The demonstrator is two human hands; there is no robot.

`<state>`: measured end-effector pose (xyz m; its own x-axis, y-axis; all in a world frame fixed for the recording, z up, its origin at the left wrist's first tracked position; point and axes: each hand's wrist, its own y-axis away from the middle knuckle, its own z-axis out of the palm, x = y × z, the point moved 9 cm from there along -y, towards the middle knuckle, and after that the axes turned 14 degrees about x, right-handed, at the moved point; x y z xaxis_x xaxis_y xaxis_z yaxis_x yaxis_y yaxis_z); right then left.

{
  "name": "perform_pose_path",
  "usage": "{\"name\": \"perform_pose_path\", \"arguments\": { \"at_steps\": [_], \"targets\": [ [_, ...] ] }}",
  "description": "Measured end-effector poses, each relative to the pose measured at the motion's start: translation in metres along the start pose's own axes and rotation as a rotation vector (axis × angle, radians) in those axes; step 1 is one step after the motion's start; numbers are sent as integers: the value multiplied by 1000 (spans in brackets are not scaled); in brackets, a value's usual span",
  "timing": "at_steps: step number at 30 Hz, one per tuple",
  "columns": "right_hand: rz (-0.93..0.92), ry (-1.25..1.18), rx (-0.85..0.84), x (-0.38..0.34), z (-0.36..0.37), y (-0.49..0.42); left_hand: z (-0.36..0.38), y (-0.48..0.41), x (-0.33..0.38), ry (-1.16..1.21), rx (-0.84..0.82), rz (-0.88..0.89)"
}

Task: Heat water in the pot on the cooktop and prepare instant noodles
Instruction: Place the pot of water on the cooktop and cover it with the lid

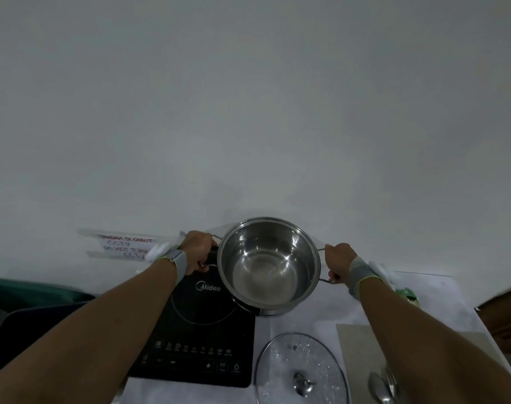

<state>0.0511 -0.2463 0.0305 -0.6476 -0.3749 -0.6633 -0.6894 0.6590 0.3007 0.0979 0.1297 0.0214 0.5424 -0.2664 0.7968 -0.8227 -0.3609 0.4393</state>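
Room: plain pale wall [248, 97] at 12 o'clock, with a taped paper note [126, 246] low on it at 9 o'clock.
Surface: white surface [440, 298], dim light, a bit blurry.
Cooktop: black cooktop [202, 339] at 7 o'clock from the pot, round ring on top, row of buttons along the near edge.
Pot: shiny steel pot [269, 266], no lid on, held up and tipped a little. Sits half over the cooktop's 2 o'clock corner, not yet on the ring. Looks like a little water at the bottom, but hard to be sure.
Left hand: left hand [197, 253] at 9 o'clock of the pot, fingers clamped on the left pot handle.
Right hand: right hand [340, 262] at 3 o'clock of the pot, fingers clamped on the right pot handle.
Lid: glass lid [301, 371] flat on the surface at 6 o'clock from the pot, knob up, wet drops on it.
Spoon: metal spoon [381, 386] near the lid, at its 3 o'clock, partly hidden by the right arm.
Other bits: tan mat [362, 351] under the right arm; a green packet [406, 295] at 4 o'clock of the pot, maybe the noodles, too hidden to tell.
Step now: most likely bringing the pot to the cooktop. Early in the job.
Next move: slide the pot toward 8 o'clock, keep it level so nothing spills, set it down flat in the middle of the ring, then let go and press the power button.
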Motion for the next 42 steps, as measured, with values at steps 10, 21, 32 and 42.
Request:
{"name": "perform_pose_path", "arguments": {
  "at_steps": [10, 21, 32, 42],
  "targets": [
    [-35, -30, -68, -38, 74, 54, -88, -25, -31, 25, 56, 0],
    [-16, 49, -129, -44, 135, 74, -124, -49, -63, -42, 15, -29],
    [-29, 134, -83, -37, 142, 71, -113, -75, -90, -10, 44, -75],
    [61, 33, -78, -25, 148, 59, -108, -79, -87, 1, 67, -89]
  ]
}}
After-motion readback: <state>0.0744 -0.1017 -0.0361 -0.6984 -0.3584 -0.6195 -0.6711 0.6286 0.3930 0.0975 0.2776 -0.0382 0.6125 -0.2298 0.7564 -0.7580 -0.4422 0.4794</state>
